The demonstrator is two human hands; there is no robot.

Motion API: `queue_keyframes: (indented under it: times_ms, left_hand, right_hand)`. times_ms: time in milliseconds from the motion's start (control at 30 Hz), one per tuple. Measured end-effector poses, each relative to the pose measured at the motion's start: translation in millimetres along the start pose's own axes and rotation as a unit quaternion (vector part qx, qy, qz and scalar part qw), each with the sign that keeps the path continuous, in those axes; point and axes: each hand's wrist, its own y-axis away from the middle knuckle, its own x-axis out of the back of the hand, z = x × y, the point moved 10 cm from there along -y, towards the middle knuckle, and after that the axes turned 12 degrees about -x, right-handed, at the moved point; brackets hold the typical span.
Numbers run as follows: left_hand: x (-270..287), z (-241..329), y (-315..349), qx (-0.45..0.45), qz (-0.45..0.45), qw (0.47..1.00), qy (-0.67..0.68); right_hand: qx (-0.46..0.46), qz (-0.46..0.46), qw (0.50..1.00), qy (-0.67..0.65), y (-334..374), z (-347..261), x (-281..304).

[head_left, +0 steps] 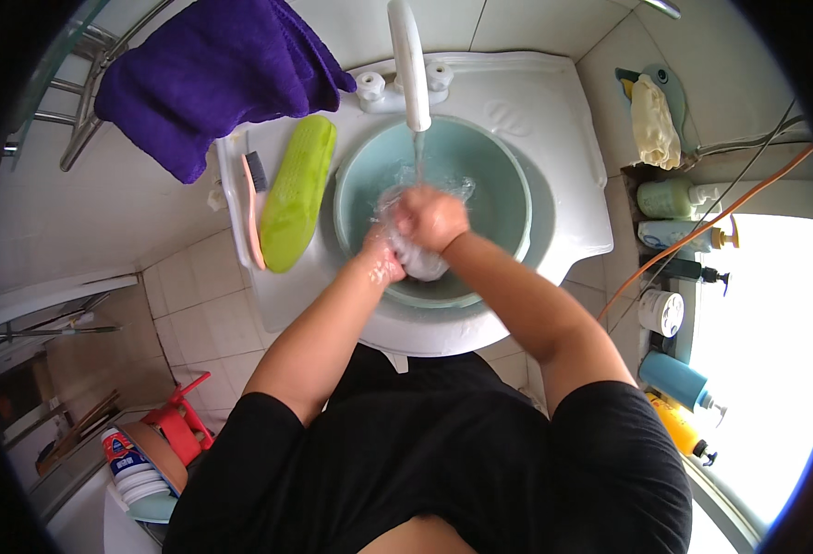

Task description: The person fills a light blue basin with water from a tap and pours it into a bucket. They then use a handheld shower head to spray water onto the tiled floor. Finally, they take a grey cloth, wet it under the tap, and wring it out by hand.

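Water runs from the white faucet (410, 74) into a pale green basin (503, 171) set in the sink. Over the basin, under the stream, both hands are pressed close together on a pale, wet, crumpled thing (425, 265), perhaps cloth or thin plastic; its kind is unclear. My right hand (436, 218) is closed like a fist on top of it, slightly blurred. Below and to the left, my left hand (385, 257) grips it from the side, with suds or water on the wrist. Its fingers are partly hidden. Clear splashes or film glisten around the hands.
A lime green washboard-like piece (297, 196) and a pink-handled brush (255, 208) lie on the sink's left ledge. A purple towel (222, 78) hangs over the rack above. Several pump bottles (674, 380) line the right sill, near an orange cable (711, 231).
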Motion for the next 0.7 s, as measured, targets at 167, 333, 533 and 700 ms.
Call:
queue_keyframes:
  times_ms: [167, 333, 533, 700]
  left_hand:
    - [14.9, 21.4, 18.0, 0.014, 0.185, 0.982, -0.044]
    - [45.6, 27.9, 8.2, -0.064, 0.184, 0.965, -0.174]
    - [25.3, 38.8, 17.1, -0.053, 0.169, 0.931, -0.319]
    - [1.2, 23.6, 4.6, 0.025, 0.123, 0.992, 0.034]
  right_hand:
    - [-0.167, 0.028, 0.970, 0.174, -26.8, 92.5, -6.9]
    - [0.104, -0.215, 0.911, 0.336, 19.0, 28.2, -75.5]
    - [-0.170, -0.080, 0.952, 0.241, -25.7, 83.6, -36.3]
    - [-0.265, -0.091, 0.863, -0.421, -18.5, 58.5, -57.2]
